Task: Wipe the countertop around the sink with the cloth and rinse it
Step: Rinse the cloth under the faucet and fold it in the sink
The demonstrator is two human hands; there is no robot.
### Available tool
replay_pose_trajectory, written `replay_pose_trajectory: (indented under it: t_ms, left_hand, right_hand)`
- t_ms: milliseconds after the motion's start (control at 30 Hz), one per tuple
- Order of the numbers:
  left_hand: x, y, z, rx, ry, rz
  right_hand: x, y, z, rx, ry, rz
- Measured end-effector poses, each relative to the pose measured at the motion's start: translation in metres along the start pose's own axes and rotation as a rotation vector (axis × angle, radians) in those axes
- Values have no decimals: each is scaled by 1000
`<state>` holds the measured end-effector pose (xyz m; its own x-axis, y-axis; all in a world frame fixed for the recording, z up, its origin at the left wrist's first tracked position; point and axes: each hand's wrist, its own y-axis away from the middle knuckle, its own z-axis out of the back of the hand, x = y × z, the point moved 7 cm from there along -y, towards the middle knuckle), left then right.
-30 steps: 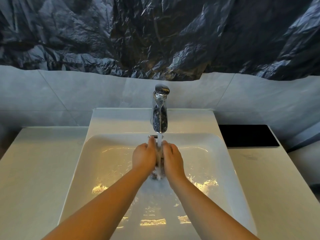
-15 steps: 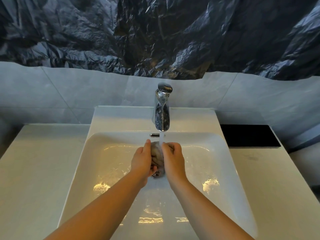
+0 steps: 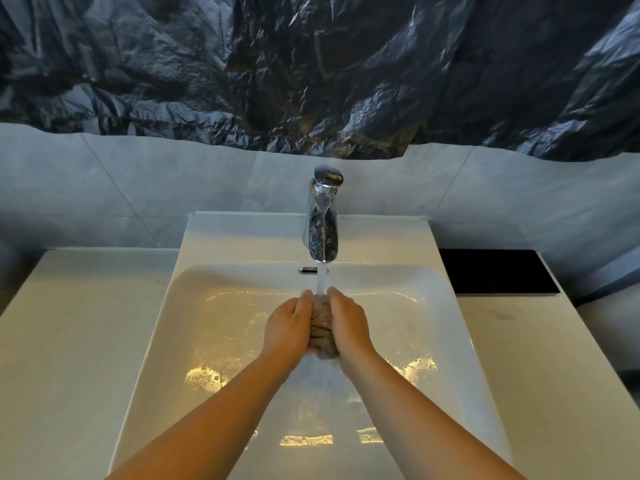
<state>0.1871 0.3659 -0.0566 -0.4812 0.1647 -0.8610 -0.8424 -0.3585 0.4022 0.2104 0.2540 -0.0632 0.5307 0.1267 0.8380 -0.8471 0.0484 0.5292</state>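
Over the basin, a cloth squeezed under the tap

Both forearms reach in from the near edge above the sink (image 3: 152,358). The left hand (image 3: 289,327) and right hand (image 3: 349,323) curl round the wet cloth (image 3: 322,327) from either side, pressing it into a narrow upright wad (brownish, wrinkled). Half a second ago the hands sat slightly wider and the cloth bulged rounder. Water (image 3: 322,280) falls from the faucet (image 3: 323,230) onto the cloth's top. The countertop (image 3: 69,341) flanks the sink, and black plastic sheeting (image 3: 311,64) hangs beyond.
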Motion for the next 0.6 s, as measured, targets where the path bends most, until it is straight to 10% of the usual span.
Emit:
replay_pose_trajectory:
  t_ms: [200,367,600]
  left_hand:
    - [15,12,-11,285,521,476]
    - [15,3,-1,70,448,390]
    - [-9,-1,29,-134,67,118]
  right_hand:
    - [10,18,5,137,-144,140]
    - [27,32,11,109,334,472]
    - [74,34,45,-25,380,584]
